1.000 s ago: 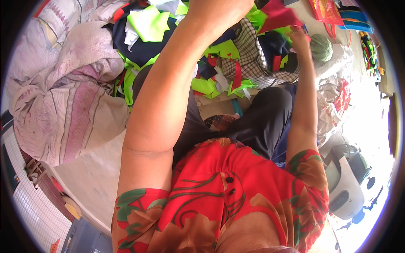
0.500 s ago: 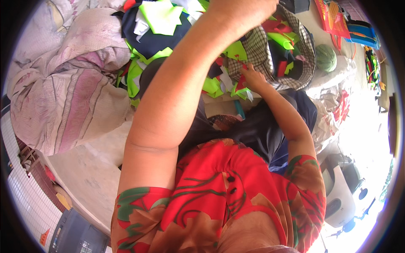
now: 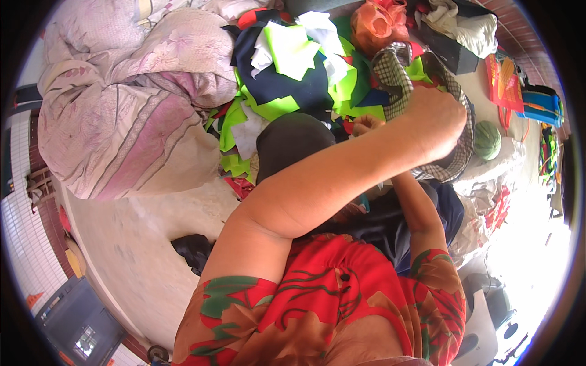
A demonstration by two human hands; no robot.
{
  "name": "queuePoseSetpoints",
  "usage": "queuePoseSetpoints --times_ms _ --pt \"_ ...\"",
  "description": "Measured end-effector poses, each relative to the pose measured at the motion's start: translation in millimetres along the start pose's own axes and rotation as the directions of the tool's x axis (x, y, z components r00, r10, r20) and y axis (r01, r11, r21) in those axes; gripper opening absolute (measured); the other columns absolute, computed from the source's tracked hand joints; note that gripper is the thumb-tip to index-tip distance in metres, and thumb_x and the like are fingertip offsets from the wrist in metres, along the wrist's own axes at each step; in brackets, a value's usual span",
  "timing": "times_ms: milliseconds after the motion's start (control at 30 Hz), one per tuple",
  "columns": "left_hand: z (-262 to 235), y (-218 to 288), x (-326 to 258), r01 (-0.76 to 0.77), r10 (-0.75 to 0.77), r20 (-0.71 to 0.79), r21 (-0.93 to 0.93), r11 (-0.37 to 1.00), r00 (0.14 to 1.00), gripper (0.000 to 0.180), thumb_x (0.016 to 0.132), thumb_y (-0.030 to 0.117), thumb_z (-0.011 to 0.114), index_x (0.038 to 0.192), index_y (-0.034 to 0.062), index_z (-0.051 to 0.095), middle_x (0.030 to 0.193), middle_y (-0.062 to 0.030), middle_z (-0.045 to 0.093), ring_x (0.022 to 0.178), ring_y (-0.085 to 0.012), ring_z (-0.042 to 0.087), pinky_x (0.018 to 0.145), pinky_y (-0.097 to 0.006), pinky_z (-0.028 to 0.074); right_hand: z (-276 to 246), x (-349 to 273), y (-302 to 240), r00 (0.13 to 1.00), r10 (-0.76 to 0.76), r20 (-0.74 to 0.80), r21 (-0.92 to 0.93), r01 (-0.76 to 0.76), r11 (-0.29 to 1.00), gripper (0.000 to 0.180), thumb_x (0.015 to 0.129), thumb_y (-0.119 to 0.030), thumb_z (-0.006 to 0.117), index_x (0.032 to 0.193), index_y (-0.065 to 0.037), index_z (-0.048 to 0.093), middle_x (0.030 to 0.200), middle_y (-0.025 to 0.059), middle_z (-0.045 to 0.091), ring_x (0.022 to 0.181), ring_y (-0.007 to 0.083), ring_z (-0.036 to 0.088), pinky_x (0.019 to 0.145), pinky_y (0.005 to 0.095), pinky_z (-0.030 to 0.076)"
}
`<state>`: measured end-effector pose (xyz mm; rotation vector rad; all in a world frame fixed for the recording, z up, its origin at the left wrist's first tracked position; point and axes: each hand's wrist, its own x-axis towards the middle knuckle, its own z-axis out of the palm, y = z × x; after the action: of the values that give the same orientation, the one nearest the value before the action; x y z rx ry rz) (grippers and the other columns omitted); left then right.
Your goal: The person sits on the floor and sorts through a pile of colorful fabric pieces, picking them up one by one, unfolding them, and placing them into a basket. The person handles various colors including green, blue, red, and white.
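Observation:
My left forearm crosses in front of me to the right. My left hand (image 3: 434, 122) is closed in a fist over the checked cloth (image 3: 462, 140) that lines a round opening with green and red scraps inside. What the fist holds, if anything, is hidden. My right hand (image 3: 368, 125) is partly covered by my left forearm, its fingers curled together beside the fabric scraps. I cannot make out what is in them. To its left lies a heap of neon green scraps (image 3: 292, 53), with dark blue and white pieces among them, by my dark-trousered knee (image 3: 293, 143).
A large pinkish patterned cloth bundle (image 3: 131, 134) lies at the left. A green striped ball-like melon (image 3: 488, 140) sits right of the checked cloth. At the back are an orange plastic bag (image 3: 379, 27) and a dark box (image 3: 452, 52). A black bag (image 3: 194, 253) lies on the floor.
My left hand has come down and to the right, onto the checked cloth. My right fingers, earlier stretched toward a red scrap, are now curled. The view has shifted, showing more at the back.

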<state>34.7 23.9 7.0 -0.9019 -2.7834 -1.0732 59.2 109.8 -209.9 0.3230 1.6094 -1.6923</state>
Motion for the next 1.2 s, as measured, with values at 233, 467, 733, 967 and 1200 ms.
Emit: queuePoseSetpoints --times_ms 233,467,733,967,1200 --pt "-3 1 4 0.016 -0.014 -0.034 0.046 0.999 0.999 0.012 0.067 0.018 0.068 0.067 0.0063 0.064 0.065 -0.0095 0.064 0.063 -0.0246 0.066 0.053 -0.037 0.050 83 60 -66 0.730 -0.681 -0.065 -0.619 0.505 0.601 0.036 0.072 -0.017 0.072 0.103 -0.005 0.059 0.080 0.0060 0.057 0.072 0.0169 0.056 0.068 0.0297 0.047" --pt "-7 0 1 0.061 -0.058 -0.053 0.047 0.997 0.997 0.009 0.066 0.016 0.066 0.066 0.0072 0.065 0.066 -0.0097 0.064 0.063 -0.0247 0.066 0.055 -0.037 0.050 140 112 -69 0.619 -0.772 0.142 -0.914 0.382 0.138 0.081 0.062 -0.034 0.079 0.130 -0.010 0.042 0.122 0.0151 0.044 0.115 0.0352 0.043 0.093 0.0444 0.040" --pt "-5 2 6 0.054 -0.054 -0.061 -0.001 0.999 0.997 0.011 0.068 0.018 0.065 0.067 0.0071 0.065 0.066 -0.0110 0.064 0.064 -0.0267 0.066 0.057 -0.039 0.050 62 99 -93 0.751 -0.641 -0.162 -0.420 0.535 0.733 0.024 0.076 0.002 0.057 0.099 -0.001 0.063 0.086 0.0092 0.065 0.070 0.0168 0.059 0.070 0.0267 0.048" --pt "2 6 4 0.058 -0.050 -0.072 0.122 0.991 0.996 0.014 0.067 0.021 0.066 0.065 0.0069 0.065 0.065 -0.0125 0.064 0.060 -0.0272 0.065 0.055 -0.040 0.050 5 2 -63 0.833 -0.475 -0.283 -0.030 0.487 0.873 0.021 0.090 -0.010 0.048 0.109 -0.004 0.055 0.088 0.0025 0.060 0.078 0.0104 0.057 0.068 0.0213 0.046" --pt "4 11 3 0.002 -0.001 -0.006 0.083 0.997 1.000 0.008 0.069 0.015 0.062 0.071 0.0116 0.069 0.071 -0.0066 0.067 0.069 -0.0225 0.067 0.056 -0.035 0.048 2 10 -33 0.825 -0.560 -0.072 -0.032 0.559 0.828 0.019 0.088 -0.017 0.056 0.103 -0.005 0.057 0.077 -0.0016 0.056 0.069 0.0073 0.052 0.062 0.0204 0.042"
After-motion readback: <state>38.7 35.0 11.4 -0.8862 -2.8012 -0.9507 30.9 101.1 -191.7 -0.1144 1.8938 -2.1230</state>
